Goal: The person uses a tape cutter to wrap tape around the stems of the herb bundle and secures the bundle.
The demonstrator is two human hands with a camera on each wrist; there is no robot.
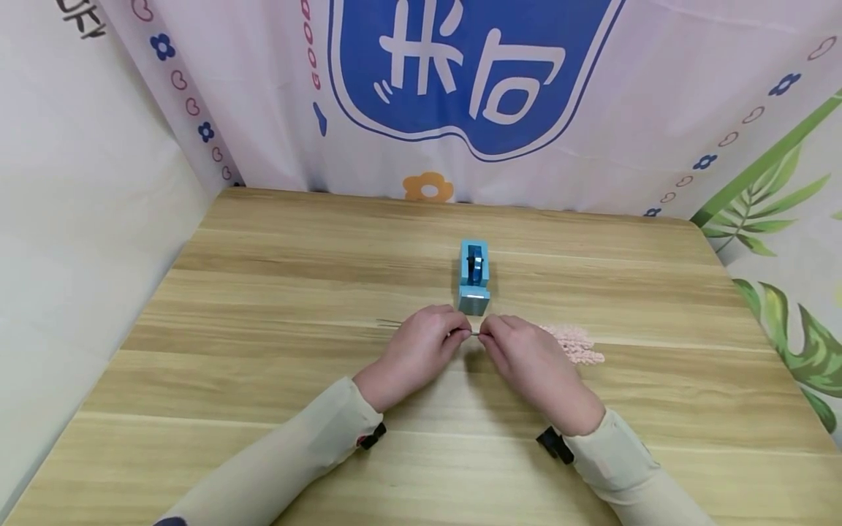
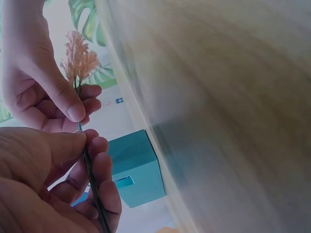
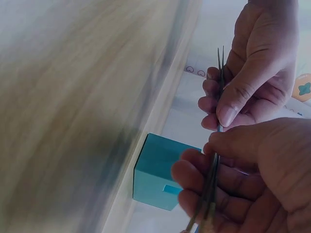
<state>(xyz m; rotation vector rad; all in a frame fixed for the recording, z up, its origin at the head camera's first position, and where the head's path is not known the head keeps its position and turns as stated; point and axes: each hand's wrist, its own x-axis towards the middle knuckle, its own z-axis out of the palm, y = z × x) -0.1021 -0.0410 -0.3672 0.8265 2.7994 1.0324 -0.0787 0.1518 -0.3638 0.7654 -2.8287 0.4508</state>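
Note:
Both hands pinch a thin bundle of dark green stems, close together over the table. My left hand grips the stems between thumb and fingers, and their bare ends stick out past it to the left. My right hand pinches them just to the right, thumb against fingers. Beyond the right hand spreads the fluffy pale pink flower head of the artificial flowers. Between the two thumbs a short piece of stem shows. A light blue tape dispenser with a blue roll stands just behind the hands, touched by neither.
The wooden table extends around the hands on every side. At its back edge hangs a printed cloth with a blue emblem. A leaf-patterned cloth borders the right side, a white one the left.

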